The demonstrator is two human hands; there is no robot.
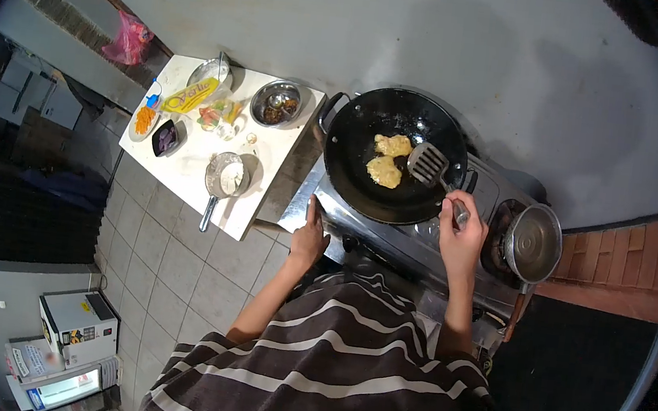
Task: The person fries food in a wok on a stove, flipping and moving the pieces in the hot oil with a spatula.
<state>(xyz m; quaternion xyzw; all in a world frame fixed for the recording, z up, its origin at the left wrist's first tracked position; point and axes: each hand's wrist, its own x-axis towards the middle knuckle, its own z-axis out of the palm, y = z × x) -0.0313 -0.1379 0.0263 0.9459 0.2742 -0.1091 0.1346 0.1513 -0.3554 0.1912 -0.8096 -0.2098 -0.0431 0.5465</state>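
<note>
My right hand (465, 229) is closed round the handle of a slotted spatula (428, 164). The spatula's head is inside a black wok (347, 183), beside two yellowish battered pieces of food. One piece (392, 145) lies toward the back, touching or close to the spatula's edge. Nearer to me lies the other piece (384, 172). My left hand (309, 237) is at the left front corner of the metal stove (401, 245), index finger stretched out and nothing visible in it. Whether it rests on the stove, I cannot tell.
Right of the wok, a saucepan (534, 243) sits on another burner, its handle pointing toward me. At left, a white table (187, 182) bears a small pan (226, 176), a metal bowl (276, 104), a black dish (166, 139) and a yellow packet (191, 96). A wall stands behind.
</note>
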